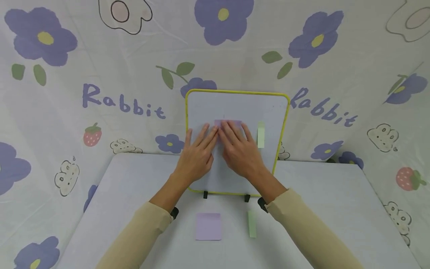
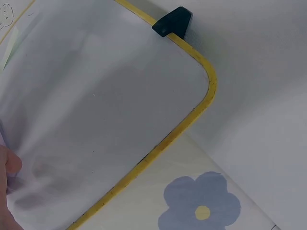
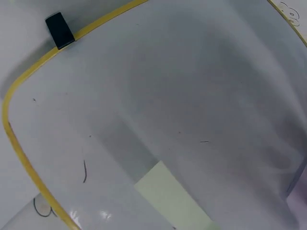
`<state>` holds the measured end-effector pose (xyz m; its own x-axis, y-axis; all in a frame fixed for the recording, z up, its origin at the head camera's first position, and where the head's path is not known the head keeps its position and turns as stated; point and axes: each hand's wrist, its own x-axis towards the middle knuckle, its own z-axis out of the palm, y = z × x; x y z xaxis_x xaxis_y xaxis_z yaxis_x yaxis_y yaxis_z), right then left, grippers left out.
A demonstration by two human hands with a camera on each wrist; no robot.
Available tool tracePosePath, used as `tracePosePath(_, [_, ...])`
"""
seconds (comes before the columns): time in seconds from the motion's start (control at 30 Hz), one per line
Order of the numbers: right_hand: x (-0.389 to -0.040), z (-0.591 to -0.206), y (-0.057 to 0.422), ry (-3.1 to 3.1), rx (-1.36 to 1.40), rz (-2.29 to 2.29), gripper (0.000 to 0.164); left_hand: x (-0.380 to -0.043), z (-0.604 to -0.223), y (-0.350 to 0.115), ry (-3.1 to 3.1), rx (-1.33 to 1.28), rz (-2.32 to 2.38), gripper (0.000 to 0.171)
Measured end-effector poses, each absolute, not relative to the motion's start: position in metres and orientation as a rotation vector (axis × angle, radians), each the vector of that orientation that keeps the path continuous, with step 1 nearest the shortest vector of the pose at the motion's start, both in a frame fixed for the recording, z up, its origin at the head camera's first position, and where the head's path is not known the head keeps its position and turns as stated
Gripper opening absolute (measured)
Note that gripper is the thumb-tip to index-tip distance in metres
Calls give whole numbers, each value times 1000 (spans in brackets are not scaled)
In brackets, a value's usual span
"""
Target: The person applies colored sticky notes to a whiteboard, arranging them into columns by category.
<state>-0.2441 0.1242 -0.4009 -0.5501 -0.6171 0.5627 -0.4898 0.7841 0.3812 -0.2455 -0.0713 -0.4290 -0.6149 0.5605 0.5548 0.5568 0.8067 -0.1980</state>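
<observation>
A whiteboard [image 1: 235,104] with a yellow frame stands upright on the table. A purple sticky note [image 1: 237,122] is on its middle, mostly covered by both hands. My right hand [image 1: 242,154] presses the note with straight fingers. Beside it, my left hand [image 1: 195,158] has its straight fingers spread, the tips at the note's left edge. On the board to the right hangs a narrow green sticky note [image 1: 261,135], also seen in the right wrist view as a pale green strip [image 3: 172,199]. A fingertip [image 2: 13,160] shows at the left wrist view's edge.
A purple sticky note pad [image 1: 208,226] and a narrow green note pad [image 1: 252,224] lie on the white table [image 1: 319,209] before the board. Black feet [image 1: 247,198] support the board's lower edge. Behind hangs a flower-patterned cloth [image 1: 235,67].
</observation>
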Motion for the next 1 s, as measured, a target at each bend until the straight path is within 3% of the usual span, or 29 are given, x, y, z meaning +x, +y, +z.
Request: tracePosePath(1.0, [-242,-406,148,-2265,794,-265,60,-244,-426,-69,-2426,-813,5,61])
